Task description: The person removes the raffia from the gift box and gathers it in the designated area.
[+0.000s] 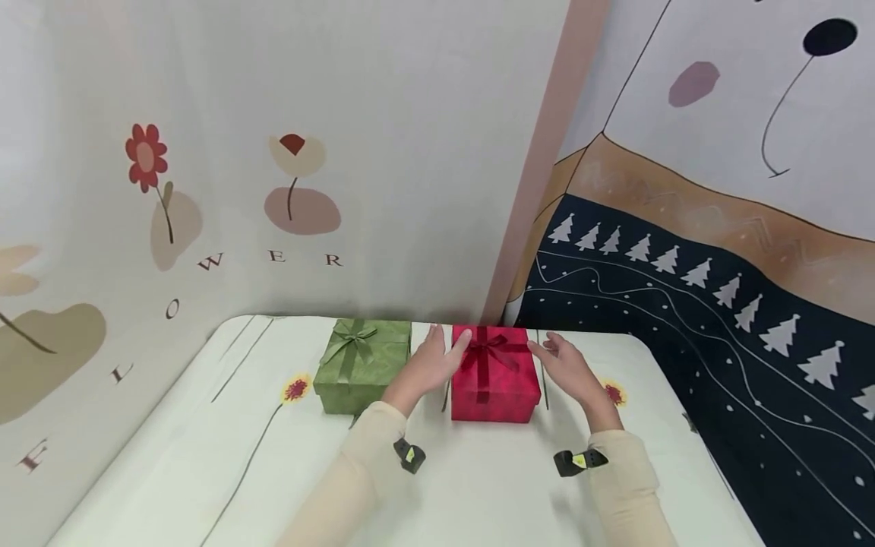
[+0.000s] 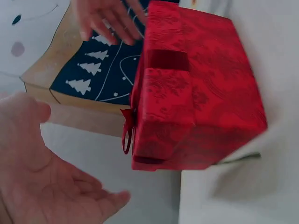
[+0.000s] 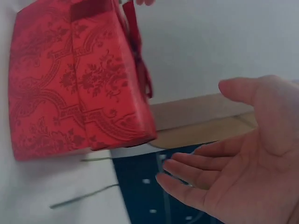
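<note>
A red gift box (image 1: 495, 391) with a darker red ribbon and bow stands on the white table, its lid on. On its left side is my left hand (image 1: 431, 366), thumb raised and fingers extended; the left wrist view shows a gap between this hand (image 2: 51, 172) and the box (image 2: 205, 93). My right hand (image 1: 569, 370) is on the other side, fingers loosely bent. In the right wrist view that hand (image 3: 247, 163) is apart from the box (image 3: 70, 84) too, and its palm faces it. Neither hand holds anything.
Just left of my left hand stands a green gift box (image 1: 362, 372) with a green bow. The table (image 1: 478, 486) has a white cloth printed with flowers. Behind it hangs a pale printed curtain (image 1: 410, 152); a dark tree-patterned cloth (image 1: 683, 342) is on the right.
</note>
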A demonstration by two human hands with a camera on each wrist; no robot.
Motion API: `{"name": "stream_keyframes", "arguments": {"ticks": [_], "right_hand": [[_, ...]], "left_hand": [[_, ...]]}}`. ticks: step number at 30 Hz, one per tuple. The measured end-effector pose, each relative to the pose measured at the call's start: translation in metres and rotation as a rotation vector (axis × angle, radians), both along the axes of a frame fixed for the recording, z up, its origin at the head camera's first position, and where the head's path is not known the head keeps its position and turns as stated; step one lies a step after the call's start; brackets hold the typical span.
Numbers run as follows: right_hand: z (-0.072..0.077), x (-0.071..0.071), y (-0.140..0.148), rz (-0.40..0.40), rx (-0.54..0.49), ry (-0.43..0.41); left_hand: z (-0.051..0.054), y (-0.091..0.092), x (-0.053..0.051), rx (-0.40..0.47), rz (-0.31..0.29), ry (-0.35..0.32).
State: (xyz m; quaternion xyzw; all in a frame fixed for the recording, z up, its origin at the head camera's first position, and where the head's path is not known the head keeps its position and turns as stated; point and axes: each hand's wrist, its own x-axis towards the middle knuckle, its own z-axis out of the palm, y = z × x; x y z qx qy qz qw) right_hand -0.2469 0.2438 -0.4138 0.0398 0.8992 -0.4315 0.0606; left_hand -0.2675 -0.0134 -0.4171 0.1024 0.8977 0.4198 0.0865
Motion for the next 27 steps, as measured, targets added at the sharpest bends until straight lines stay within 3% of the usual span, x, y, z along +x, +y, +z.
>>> {"name": "stream_keyframes", "arguments": {"ticks": [5, 10, 14, 17, 22, 27], "right_hand": [[-0.016, -0.014, -0.001, -0.088, -0.145, -0.136], [-0.027, -0.021, 0.002, -0.129, -0.285, -0.188], [-0.033, -0.026, 0.006, -0.138, -0.354, -0.216], [-0.036, -0.029, 0.010, -0.162, -0.408, -0.246], [-0.041, -0.033, 0.016, -0.201, -0.527, -0.284], [-0.043, -0.037, 0.019, -0.199, -0.551, -0.284]], "left_hand": [[-0.012, 0.006, -0.012, 0.080, 0.025, -0.113], [-0.026, 0.006, -0.023, 0.101, 0.087, -0.133], [-0.033, 0.002, -0.029, 0.172, 0.160, -0.169], [-0.035, 0.001, -0.030, 0.227, 0.186, -0.201], [-0.034, 0.004, -0.029, 0.272, 0.180, -0.229], [-0.031, 0.008, -0.028, 0.274, 0.181, -0.232]]}}
